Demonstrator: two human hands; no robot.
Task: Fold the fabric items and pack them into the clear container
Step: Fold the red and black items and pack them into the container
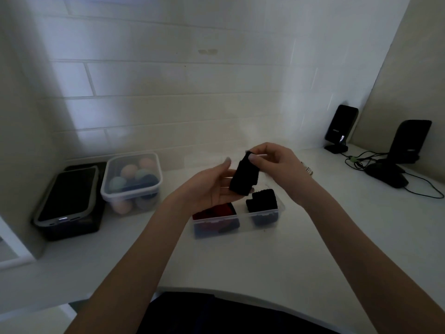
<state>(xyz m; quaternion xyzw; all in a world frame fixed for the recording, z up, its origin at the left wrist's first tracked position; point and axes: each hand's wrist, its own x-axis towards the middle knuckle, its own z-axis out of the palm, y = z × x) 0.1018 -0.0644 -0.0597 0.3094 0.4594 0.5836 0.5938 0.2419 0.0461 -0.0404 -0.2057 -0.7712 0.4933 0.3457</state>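
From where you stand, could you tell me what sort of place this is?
Probably a desk nook at home: a white counter against a tiled wall, phone stands with cables on the right, storage tubs on the left.

- The left hand [212, 186] hides the far left part of the clear container [265, 214].
- The black fabric piece [244, 177] covers the left fingertips (only one nail peeks out below it).
- Both forearms run off the bottom edge.
- The colours packed behind the container's front wall blur together.
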